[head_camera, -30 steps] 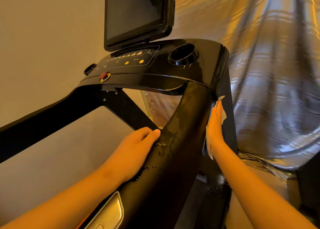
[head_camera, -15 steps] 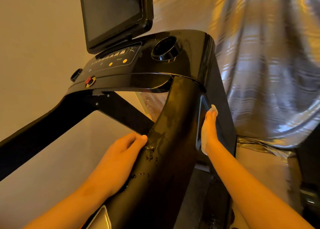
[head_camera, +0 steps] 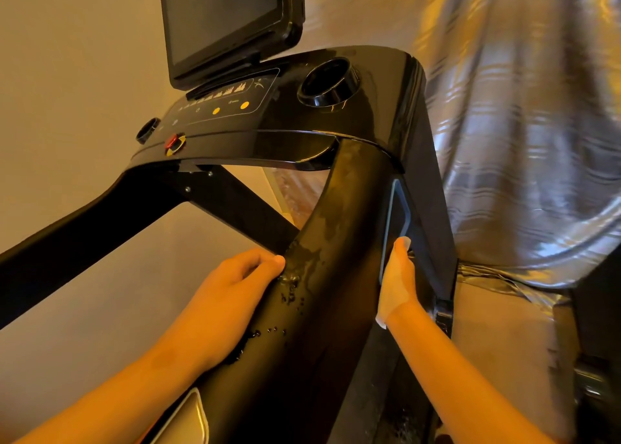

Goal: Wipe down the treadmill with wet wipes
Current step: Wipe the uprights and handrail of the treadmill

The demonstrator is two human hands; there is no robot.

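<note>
The black treadmill's right handrail [head_camera: 339, 275] runs from the bottom centre up to the console [head_camera: 268, 120], its top wet with droplets. My left hand [head_camera: 232, 285] grips the rail's left side, fingers wrapped under it. My right hand [head_camera: 398, 275] lies flat, fingers straight, against the rail's outer right side beside a grey inset panel [head_camera: 396, 215]. It presses a white wet wipe [head_camera: 381, 319] against the surface; only the wipe's edges show at the fingertip and under the palm.
A tilted dark screen [head_camera: 228, 23] stands above the console, with a cup holder [head_camera: 329, 82] and a red stop button [head_camera: 173, 141]. The left handrail [head_camera: 67, 238] crosses the left. A beige wall is at left, a shiny striped curtain [head_camera: 524, 124] at right.
My right hand with the wipe has slid down the rail's outer side toward me, uncovering the grey inset panel. My left hand has stayed on the rail. The view has shifted.
</note>
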